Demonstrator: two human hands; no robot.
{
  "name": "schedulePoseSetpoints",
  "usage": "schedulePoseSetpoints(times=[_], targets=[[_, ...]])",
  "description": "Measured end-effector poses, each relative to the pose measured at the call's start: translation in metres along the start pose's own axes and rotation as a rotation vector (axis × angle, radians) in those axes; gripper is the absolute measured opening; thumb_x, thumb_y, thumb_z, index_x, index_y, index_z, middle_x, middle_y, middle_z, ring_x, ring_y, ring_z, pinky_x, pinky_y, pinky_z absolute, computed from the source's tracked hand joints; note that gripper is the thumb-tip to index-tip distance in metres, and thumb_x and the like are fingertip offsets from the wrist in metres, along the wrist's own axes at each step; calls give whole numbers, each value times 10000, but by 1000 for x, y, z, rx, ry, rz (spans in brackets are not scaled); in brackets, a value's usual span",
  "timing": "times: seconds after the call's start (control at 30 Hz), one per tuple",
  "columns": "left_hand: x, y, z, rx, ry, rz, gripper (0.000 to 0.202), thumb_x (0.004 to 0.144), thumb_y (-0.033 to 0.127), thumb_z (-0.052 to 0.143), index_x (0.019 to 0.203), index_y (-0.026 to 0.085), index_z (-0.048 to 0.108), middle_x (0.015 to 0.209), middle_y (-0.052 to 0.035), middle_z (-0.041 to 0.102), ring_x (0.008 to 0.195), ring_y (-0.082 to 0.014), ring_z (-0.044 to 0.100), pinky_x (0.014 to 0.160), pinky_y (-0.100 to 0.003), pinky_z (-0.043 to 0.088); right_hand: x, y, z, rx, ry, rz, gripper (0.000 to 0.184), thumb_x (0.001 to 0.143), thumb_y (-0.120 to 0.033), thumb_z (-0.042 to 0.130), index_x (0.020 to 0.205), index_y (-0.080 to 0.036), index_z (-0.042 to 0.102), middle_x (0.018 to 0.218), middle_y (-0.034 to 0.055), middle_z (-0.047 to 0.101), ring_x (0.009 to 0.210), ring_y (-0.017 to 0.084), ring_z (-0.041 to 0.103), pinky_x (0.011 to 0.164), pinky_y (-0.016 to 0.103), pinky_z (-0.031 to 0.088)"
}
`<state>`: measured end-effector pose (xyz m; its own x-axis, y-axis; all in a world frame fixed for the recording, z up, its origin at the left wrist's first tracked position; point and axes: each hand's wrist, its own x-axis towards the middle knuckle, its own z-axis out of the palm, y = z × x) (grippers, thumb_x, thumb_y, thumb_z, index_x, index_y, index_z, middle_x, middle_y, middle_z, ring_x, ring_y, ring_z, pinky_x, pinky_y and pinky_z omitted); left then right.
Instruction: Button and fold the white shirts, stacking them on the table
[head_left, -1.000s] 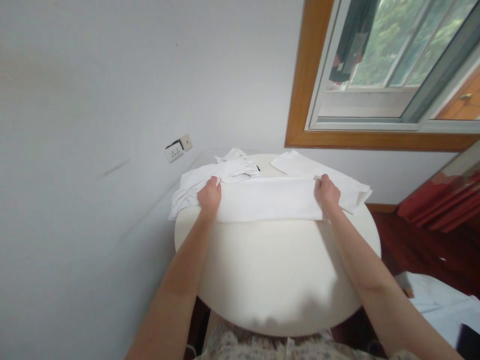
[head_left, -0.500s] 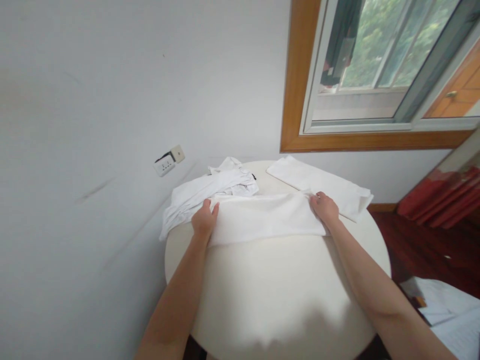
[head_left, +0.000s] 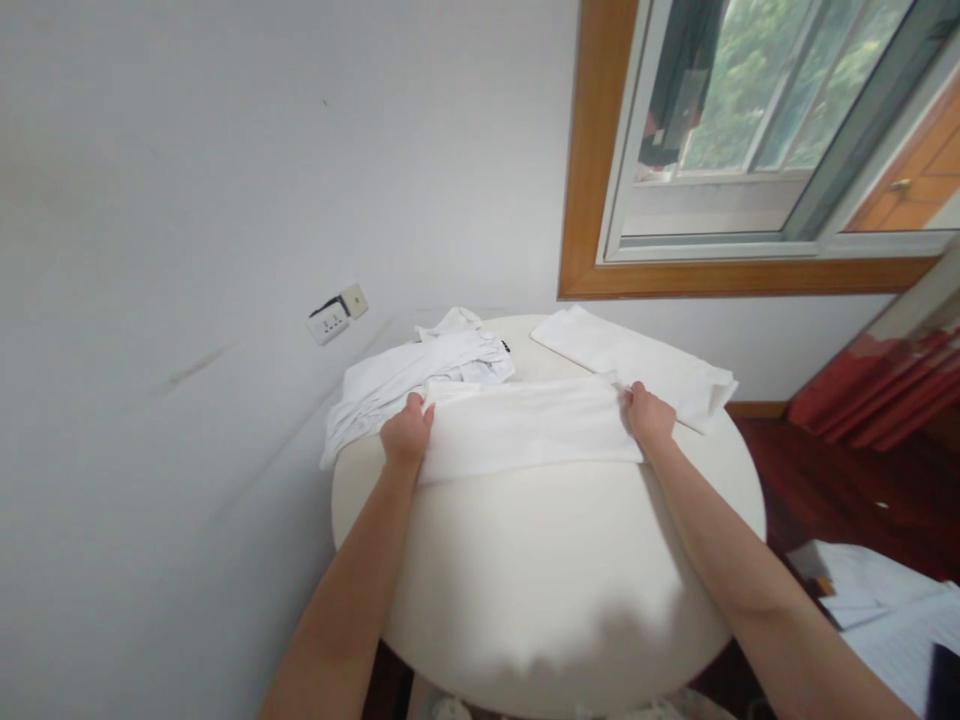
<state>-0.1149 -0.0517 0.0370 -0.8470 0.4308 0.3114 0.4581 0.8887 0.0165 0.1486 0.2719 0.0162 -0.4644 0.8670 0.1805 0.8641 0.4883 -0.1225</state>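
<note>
A white cloth garment (head_left: 525,432), folded into a long strip, lies across the round cream table (head_left: 540,570). My left hand (head_left: 406,430) pinches its left end, thumb toward the cloth. At the far right corner my right hand (head_left: 649,415) is closed on the same cloth. Behind the left hand sits a rumpled pile of white clothes (head_left: 420,375), with a small dark mark at its right edge. Another folded white cloth (head_left: 637,360) lies at the back right, just beyond my right hand. The exact kind of the held garment cannot be made out.
A wall with a power socket (head_left: 328,322) rises along the left and back. At the upper right is a wood-framed window (head_left: 577,200). A red curtain (head_left: 862,395) hangs at the right, and white papers (head_left: 892,600) lie low at the right.
Both hands keep their hold at the two ends of the folded garment. A fold along its far left edge now shows more. The whole view has shifted slightly.
</note>
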Motion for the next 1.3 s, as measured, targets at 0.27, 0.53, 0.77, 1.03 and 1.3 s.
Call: schedulePoseSetpoints(times=[0.27, 0.53, 0.77, 1.03, 1.3], targets=[[-41, 95, -22, -304, 122, 466, 313, 920, 295, 401, 1170, 239, 581, 1294, -79, 541, 1204, -227, 461, 1041, -380, 329, -30, -46, -30, 189, 223, -426, 368, 940, -311, 360, 1186, -154, 583, 1188, 151, 582, 1117, 272, 477, 941, 391, 350], [-66, 134, 18, -277, -63, 525, 491, 956, 445, 275, 1373, 244, 437, 1450, -84, 418, 1350, -245, 347, 1111, -460, 255, -73, -88, 9, 200, -23, -671, 481, 959, -440, 304, 1352, -224, 482, 1447, 92, 419, 1339, 241, 344, 1096, 425, 216], [-71, 129, 18, -240, -97, 556, 501, 944, 433, 291, 1423, 302, 354, 1503, -87, 322, 1385, -258, 286, 1116, -521, 212, -76, -78, 9, 129, -114, -655, 556, 939, -566, 241, 1443, -344, 317, 1549, 72, 193, 1415, 288, 165, 1082, 581, 140], [-69, 131, 19, -232, -143, 536, 474, 925, 398, 344, 1394, 347, 390, 1508, -68, 318, 1394, -257, 264, 1110, -553, 190, -78, -80, 4, 125, -181, -631, 543, 924, -594, 273, 1428, -398, 319, 1561, 62, 154, 1420, 304, 124, 1056, 638, 106], [-71, 133, 18, -234, -103, 520, 494, 926, 412, 317, 1402, 301, 388, 1508, -68, 316, 1402, -250, 242, 1117, -549, 179, -37, -50, 14, 101, -118, -708, 514, 964, -494, 236, 1430, -313, 355, 1516, 23, 296, 1414, 228, 185, 1119, 514, 131]])
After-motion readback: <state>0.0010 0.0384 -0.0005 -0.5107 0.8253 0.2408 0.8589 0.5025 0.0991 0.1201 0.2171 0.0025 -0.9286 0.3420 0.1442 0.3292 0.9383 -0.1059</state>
